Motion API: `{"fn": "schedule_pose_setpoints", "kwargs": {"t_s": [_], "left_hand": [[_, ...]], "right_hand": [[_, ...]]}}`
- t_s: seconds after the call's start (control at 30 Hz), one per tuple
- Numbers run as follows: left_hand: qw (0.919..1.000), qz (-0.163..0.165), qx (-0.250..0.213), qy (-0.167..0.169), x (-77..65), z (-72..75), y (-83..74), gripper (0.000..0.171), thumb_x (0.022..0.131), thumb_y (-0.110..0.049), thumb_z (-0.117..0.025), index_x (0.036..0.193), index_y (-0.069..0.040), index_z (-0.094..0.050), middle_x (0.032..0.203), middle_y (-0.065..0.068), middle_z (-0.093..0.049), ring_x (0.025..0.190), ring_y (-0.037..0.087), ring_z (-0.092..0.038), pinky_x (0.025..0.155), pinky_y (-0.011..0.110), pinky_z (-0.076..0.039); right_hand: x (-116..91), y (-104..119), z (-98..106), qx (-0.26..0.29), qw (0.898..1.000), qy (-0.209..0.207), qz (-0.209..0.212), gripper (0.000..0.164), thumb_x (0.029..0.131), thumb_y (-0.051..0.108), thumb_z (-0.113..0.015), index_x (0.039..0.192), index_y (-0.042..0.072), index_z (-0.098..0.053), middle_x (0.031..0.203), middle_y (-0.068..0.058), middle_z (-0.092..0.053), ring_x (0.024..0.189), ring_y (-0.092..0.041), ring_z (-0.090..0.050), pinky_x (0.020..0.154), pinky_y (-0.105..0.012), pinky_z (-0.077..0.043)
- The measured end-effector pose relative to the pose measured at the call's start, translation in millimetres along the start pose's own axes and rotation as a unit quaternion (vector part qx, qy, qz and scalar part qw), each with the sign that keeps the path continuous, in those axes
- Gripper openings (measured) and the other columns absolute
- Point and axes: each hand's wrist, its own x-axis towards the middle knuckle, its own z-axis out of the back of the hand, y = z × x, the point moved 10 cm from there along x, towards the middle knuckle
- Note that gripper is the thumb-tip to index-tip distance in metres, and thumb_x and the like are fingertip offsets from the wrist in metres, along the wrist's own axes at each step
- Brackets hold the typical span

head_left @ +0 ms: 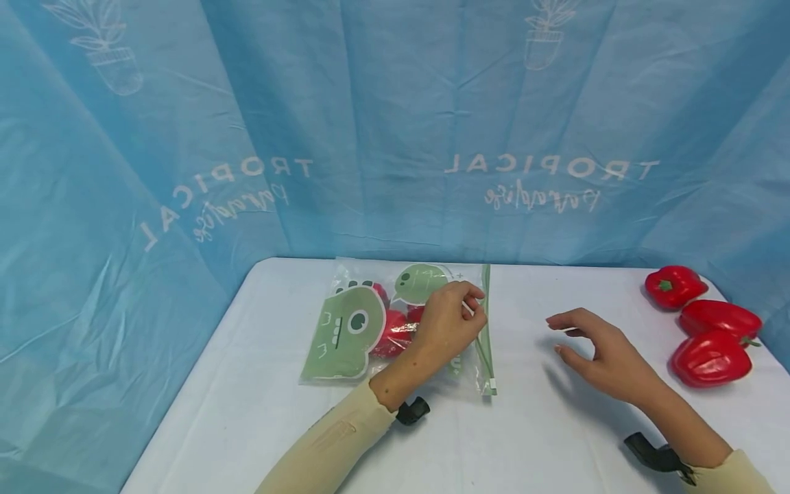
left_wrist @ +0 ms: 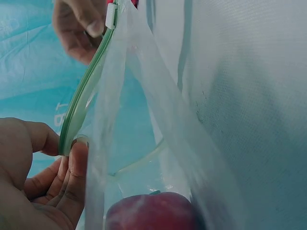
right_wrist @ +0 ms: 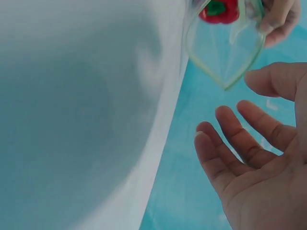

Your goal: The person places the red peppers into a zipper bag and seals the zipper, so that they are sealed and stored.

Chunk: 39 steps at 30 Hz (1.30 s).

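Note:
A clear zip bag [head_left: 342, 343] with a green cartoon dinosaur lies on the table, red peppers [head_left: 395, 333] showing through the plastic. My left hand [head_left: 446, 319] is over the bag's right side and pinches its green zip edge [left_wrist: 79, 103] between thumb and fingers. In the left wrist view the bag's mouth gapes, with one red pepper [left_wrist: 151, 212] inside. A white slider [head_left: 492, 385] sits at the near end of the zip. My right hand [head_left: 601, 353] hovers right of the bag, fingers loosely bent and apart, touching nothing.
Three red bell peppers lie at the table's right edge: one at the back [head_left: 675, 287], one in the middle [head_left: 719, 319], one in front [head_left: 711, 358]. A white cloth covers the table [head_left: 247, 405]. Blue printed curtains [head_left: 395, 137] hang behind and at the sides.

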Motion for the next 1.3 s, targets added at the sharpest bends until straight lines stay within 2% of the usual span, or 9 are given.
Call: {"fn": "schedule_pose_setpoints", "kwargs": {"t_s": [0.07,0.17,0.27,0.53,0.7,0.93,1.03,1.2,1.3], "left_hand": [[1.0,0.002,0.0,0.0,0.1,-0.4,0.2,0.017,0.094,-0.009,-0.072,0.111,-0.007,-0.074,0.09,-0.004,-0.064,0.075,0.001,-0.062,0.069,0.012,-0.054],[1.0,0.005,0.001,-0.001,-0.1,0.1,0.0,0.017,0.094,-0.009,-0.072,0.111,-0.006,-0.075,0.09,-0.004,-0.064,0.074,0.001,-0.062,0.068,0.012,-0.054],[1.0,0.004,0.004,-0.001,-0.2,0.7,-0.4,0.017,0.094,-0.009,-0.072,0.111,-0.006,-0.075,0.09,-0.003,-0.064,0.074,0.001,-0.061,0.068,0.012,-0.054],[1.0,0.007,-0.003,-0.004,0.0,4.2,-0.1,0.019,0.094,-0.01,-0.072,0.112,-0.005,-0.075,0.091,-0.002,-0.065,0.075,0.002,-0.062,0.069,0.013,-0.055],[1.0,0.004,-0.003,-0.003,0.1,3.4,-0.9,0.018,0.094,-0.01,-0.072,0.111,-0.005,-0.075,0.091,-0.003,-0.065,0.075,0.002,-0.062,0.069,0.013,-0.055],[0.9999,0.01,-0.005,0.001,0.0,1.3,0.6,0.018,0.095,-0.01,-0.073,0.112,-0.005,-0.074,0.091,-0.003,-0.064,0.075,0.002,-0.062,0.069,0.013,-0.055],[0.9999,0.012,-0.005,0.002,0.3,0.9,0.8,0.018,0.094,-0.01,-0.073,0.112,-0.005,-0.074,0.091,-0.003,-0.064,0.075,0.002,-0.062,0.069,0.013,-0.055],[0.9998,0.018,-0.005,0.004,0.0,0.2,1.7,0.019,0.094,-0.01,-0.073,0.113,-0.006,-0.074,0.091,-0.005,-0.063,0.076,0.002,-0.062,0.068,0.013,-0.055],[0.9998,0.018,-0.005,0.004,0.0,-0.2,2.0,0.019,0.094,-0.01,-0.073,0.112,-0.006,-0.074,0.091,-0.005,-0.063,0.076,0.002,-0.062,0.069,0.013,-0.055]], "right_hand": [[-8,-6,8,-0.025,1.0,0.002,-0.011,0.056,0.082,0.007,-0.09,0.132,0.018,-0.065,0.127,0.0,-0.069,0.114,-0.02,-0.066,0.092,-0.016,-0.055],[-18,-14,20,-0.063,0.998,0.005,-0.027,0.067,0.075,0.012,-0.096,0.134,0.017,-0.064,0.129,-0.003,-0.067,0.116,-0.029,-0.065,0.086,-0.038,-0.064],[-27,-21,33,-0.102,0.994,0.0,-0.038,0.077,0.067,0.014,-0.1,0.135,0.014,-0.064,0.13,-0.008,-0.065,0.116,-0.036,-0.064,0.079,-0.055,-0.064],[-43,-41,64,-0.175,0.983,-0.024,-0.055,0.101,0.045,0.012,-0.106,0.135,0.008,-0.062,0.132,-0.02,-0.059,0.116,-0.045,-0.055,0.072,-0.066,-0.061],[-53,-63,76,-0.204,0.976,0.007,-0.073,0.122,0.035,0.018,-0.108,0.144,0.008,-0.055,0.143,-0.027,-0.048,0.125,-0.054,-0.042,0.071,-0.072,-0.058],[-71,-94,84,-0.265,0.961,0.039,-0.062,0.144,0.024,0.019,-0.108,0.153,0.012,-0.044,0.149,-0.032,-0.034,0.134,-0.059,-0.029,0.071,-0.077,-0.055],[-79,-107,86,-0.283,0.955,0.043,-0.082,0.145,0.022,0.016,-0.108,0.152,0.01,-0.042,0.148,-0.035,-0.029,0.136,-0.063,-0.025,0.073,-0.079,-0.052],[-86,-121,86,-0.285,0.947,0.062,-0.132,0.134,0.023,0.013,-0.107,0.142,0.005,-0.046,0.144,-0.039,-0.028,0.131,-0.068,-0.023,0.073,-0.079,-0.053],[-89,-129,85,-0.288,0.942,0.073,-0.155,0.132,0.023,0.012,-0.106,0.141,0.004,-0.046,0.142,-0.04,-0.027,0.129,-0.069,-0.022,0.073,-0.078,-0.053]]}}
